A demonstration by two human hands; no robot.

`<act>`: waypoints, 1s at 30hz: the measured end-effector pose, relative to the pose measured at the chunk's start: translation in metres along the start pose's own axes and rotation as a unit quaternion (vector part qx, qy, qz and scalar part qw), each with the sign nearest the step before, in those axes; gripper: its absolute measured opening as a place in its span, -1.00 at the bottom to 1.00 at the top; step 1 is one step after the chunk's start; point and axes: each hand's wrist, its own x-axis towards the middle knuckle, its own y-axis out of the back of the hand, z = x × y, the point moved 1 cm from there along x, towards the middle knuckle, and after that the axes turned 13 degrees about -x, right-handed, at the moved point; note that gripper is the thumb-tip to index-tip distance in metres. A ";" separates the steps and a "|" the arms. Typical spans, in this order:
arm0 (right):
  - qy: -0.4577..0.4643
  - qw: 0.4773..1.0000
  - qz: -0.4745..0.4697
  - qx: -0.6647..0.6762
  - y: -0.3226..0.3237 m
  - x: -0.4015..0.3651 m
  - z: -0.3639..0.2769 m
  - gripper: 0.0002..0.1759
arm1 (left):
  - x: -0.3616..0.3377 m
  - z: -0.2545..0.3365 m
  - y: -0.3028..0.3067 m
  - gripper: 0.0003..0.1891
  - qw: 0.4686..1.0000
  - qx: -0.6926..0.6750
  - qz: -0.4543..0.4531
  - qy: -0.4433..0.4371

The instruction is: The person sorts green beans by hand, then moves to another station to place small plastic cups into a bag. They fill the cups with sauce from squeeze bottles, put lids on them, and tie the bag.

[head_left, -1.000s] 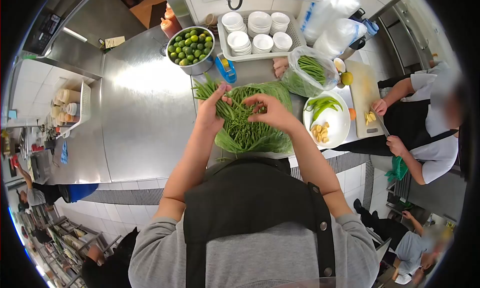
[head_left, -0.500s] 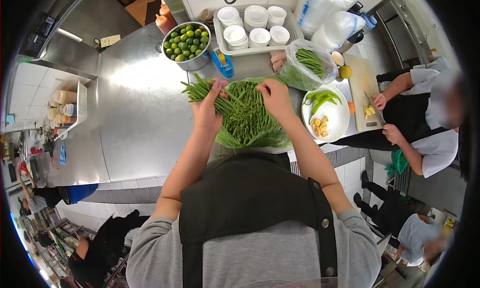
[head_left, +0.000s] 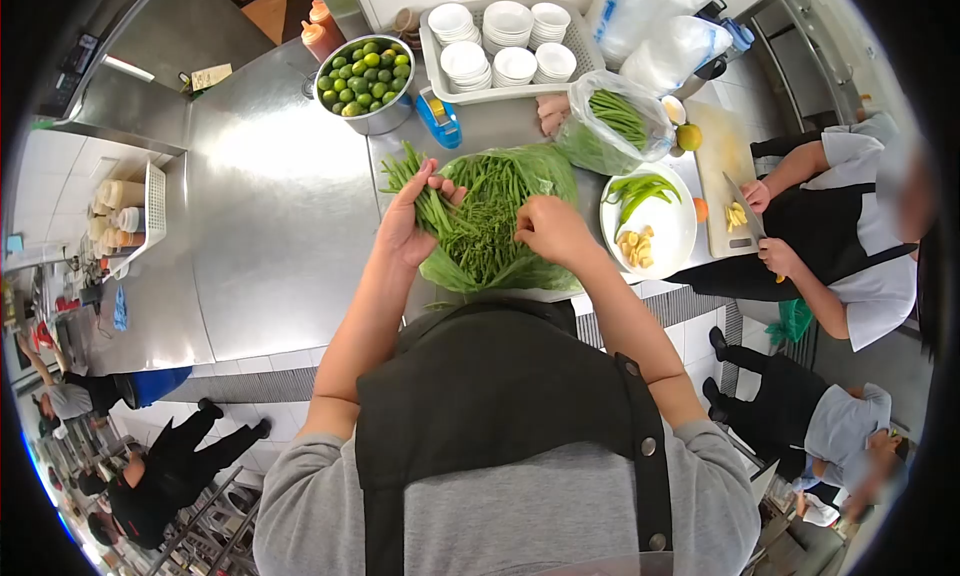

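My left hand (head_left: pixel 412 219) is wrapped around a bunch of green beans (head_left: pixel 428 204), their ends sticking up past the thumb. Under and between both hands lies a large pile of green beans (head_left: pixel 490 226) in an opened green-tinted plastic bag (head_left: pixel 545 166) on the steel counter. My right hand (head_left: pixel 553 231) is at the right side of the pile, its fingers pinched together with the tips down at the beans. Whatever sits between those fingertips is too small to make out.
Around the bag are a pot of limes (head_left: pixel 365 81), a tape dispenser (head_left: pixel 440 121), a crate of white bowls (head_left: pixel 510 51), another bag of beans (head_left: pixel 615 126), and a white bowl (head_left: pixel 675 241) with chillies and yellow pieces. At right, a co-worker's hands use a knife (head_left: pixel 750 211) on a cutting board (head_left: pixel 722 166).
My right hand has come down and toward me, from the upper edge of the pile to its right side. The left hand still grips its bunch, slightly lower.
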 end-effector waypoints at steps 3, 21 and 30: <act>-0.008 0.993 0.033 0.116 0.010 0.000 0.003 -0.80 | 0.006 0.004 0.013 -0.85 0.999 0.013 -0.009 0.039; -0.003 0.943 0.045 0.331 0.029 0.006 0.006 -0.82 | -0.002 -0.047 0.002 -0.78 0.896 0.440 0.046 -0.048; 0.002 0.873 0.073 0.483 0.023 0.013 -0.009 -0.88 | -0.009 -0.051 -0.016 -0.81 0.883 0.459 -0.023 -0.094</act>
